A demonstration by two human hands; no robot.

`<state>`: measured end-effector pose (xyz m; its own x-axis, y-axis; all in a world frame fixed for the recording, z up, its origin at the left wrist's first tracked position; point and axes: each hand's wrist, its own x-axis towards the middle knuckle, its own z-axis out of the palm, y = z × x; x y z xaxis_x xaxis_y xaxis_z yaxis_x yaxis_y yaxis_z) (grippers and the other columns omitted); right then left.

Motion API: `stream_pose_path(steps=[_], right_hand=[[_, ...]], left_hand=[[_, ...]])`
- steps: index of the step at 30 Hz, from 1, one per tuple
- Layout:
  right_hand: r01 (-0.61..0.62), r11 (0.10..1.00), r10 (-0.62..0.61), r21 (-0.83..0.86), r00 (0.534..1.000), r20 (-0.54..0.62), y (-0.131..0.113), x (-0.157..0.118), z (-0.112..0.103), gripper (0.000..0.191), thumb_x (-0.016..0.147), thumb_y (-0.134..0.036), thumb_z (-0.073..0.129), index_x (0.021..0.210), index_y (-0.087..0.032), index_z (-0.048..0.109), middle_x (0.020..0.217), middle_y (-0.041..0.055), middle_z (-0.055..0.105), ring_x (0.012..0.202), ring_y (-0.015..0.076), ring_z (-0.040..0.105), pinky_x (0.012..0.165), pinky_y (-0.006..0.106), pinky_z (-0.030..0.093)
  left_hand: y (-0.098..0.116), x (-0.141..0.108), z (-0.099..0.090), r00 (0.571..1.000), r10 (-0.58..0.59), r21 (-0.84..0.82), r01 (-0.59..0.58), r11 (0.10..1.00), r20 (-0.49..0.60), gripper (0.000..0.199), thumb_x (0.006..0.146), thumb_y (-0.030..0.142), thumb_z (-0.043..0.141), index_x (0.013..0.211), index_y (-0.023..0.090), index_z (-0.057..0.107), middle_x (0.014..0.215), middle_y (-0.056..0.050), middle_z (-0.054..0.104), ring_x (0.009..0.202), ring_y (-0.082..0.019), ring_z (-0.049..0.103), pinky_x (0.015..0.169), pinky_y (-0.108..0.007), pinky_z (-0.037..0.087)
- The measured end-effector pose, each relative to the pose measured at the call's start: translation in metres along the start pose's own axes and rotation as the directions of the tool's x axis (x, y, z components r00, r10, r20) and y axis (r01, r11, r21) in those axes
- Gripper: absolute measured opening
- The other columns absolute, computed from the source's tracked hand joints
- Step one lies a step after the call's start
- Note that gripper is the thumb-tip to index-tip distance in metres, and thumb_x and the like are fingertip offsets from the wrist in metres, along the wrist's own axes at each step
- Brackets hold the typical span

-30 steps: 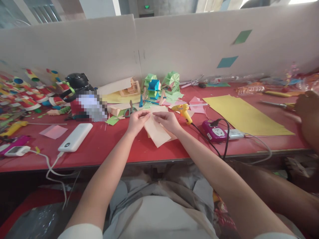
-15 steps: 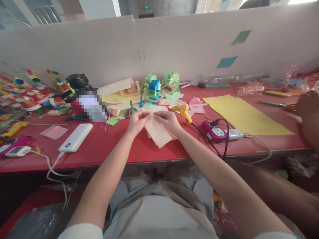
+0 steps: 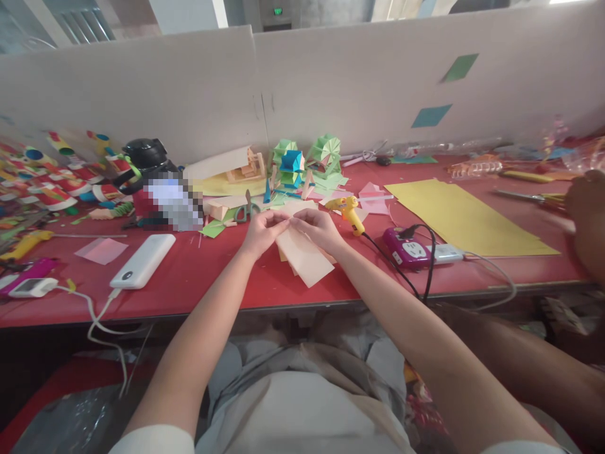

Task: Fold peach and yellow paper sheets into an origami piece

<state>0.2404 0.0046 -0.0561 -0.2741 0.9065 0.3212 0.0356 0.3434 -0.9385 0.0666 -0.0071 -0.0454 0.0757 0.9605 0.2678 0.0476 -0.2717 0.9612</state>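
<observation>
Both my hands meet above the red table, pinching the far end of a cream sheet of paper (image 3: pixel 306 258). My left hand (image 3: pixel 265 232) grips it from the left, thumb pointing inward. From the other side my right hand (image 3: pixel 319 228) closes on the same end, its fingertips against those of the left. The paper slants down toward me, over more pale paper partly hidden beneath it. Just right of my right hand lies a yellow hot glue gun (image 3: pixel 350 213). Green-handled scissors (image 3: pixel 246 209) rest beyond my left hand.
Folded green paper models (image 3: pixel 326 151) and a blue one (image 3: pixel 292 165) stand behind my hands. Yellow sheets (image 3: pixel 467 217) and a purple power socket (image 3: pixel 407 248) lie right. A white power bank (image 3: pixel 144 261) sits left. A co-worker's hand (image 3: pixel 586 208) is far right.
The near end of the cream paper has swung slightly right and toward me. Both hands keep their pinch, with almost no shift in position.
</observation>
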Motion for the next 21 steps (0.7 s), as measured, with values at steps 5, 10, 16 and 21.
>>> stream_pose_path(steps=[5, 10, 16, 21], right_hand=[[-0.009, 1.0, 0.01, -0.007, 1.0, 0.02, -0.0031, -0.0017, -0.0003, 0.033, 0.08, -0.049, 0.066, 0.087, -0.017, 0.069, 0.077, 0.0036, 0.068, 0.066, 0.0136, 0.058, 0.057, 0.024, 0.043], [-0.009, 1.0, 0.009, -0.015, 1.0, 0.018, -0.0015, -0.0004, -0.001, 0.032, 0.08, -0.048, 0.066, 0.084, -0.016, 0.067, 0.071, 0.0017, 0.064, 0.062, 0.012, 0.054, 0.054, 0.024, 0.04], [-0.019, 1.0, 0.019, 0.017, 1.0, -0.013, -0.0004, 0.0024, -0.0009, 0.03, 0.077, -0.047, 0.067, 0.083, -0.017, 0.066, 0.071, 0.0019, 0.064, 0.063, 0.0135, 0.055, 0.056, 0.026, 0.04], [0.011, 1.0, -0.007, 0.029, 0.993, -0.122, 0.0004, 0.0045, -0.0017, 0.028, 0.075, -0.046, 0.065, 0.08, -0.018, 0.062, 0.073, 0.0021, 0.063, 0.064, 0.0136, 0.054, 0.058, 0.027, 0.041]], left_hand=[[-0.0002, 0.0, 0.0005, 1.0, -0.024, -0.018, 0.024, 1.0, 0.007, 0.033, 0.064, 0.042, 0.082, 0.082, 0.017, 0.071, 0.082, -0.006, 0.073, 0.078, -0.02, 0.066, 0.074, -0.032, 0.052], [-0.003, 0.0013, -0.0009, 1.0, -0.022, -0.008, 0.022, 1.0, 0.009, 0.036, 0.065, 0.041, 0.081, 0.087, 0.017, 0.068, 0.079, -0.005, 0.071, 0.075, -0.019, 0.066, 0.069, -0.031, 0.052], [-0.0044, 0.003, -0.0013, 0.997, -0.079, -0.094, 0.08, 0.992, 0.005, 0.042, 0.061, 0.038, 0.085, 0.092, 0.017, 0.067, 0.082, -0.005, 0.072, 0.075, -0.018, 0.067, 0.07, -0.03, 0.052], [-0.0051, 0.0051, -0.0034, 0.989, -0.15, -0.162, 0.147, 0.976, -0.012, 0.041, 0.054, 0.036, 0.089, 0.083, 0.014, 0.069, 0.078, -0.006, 0.072, 0.073, -0.017, 0.067, 0.074, -0.031, 0.053]])
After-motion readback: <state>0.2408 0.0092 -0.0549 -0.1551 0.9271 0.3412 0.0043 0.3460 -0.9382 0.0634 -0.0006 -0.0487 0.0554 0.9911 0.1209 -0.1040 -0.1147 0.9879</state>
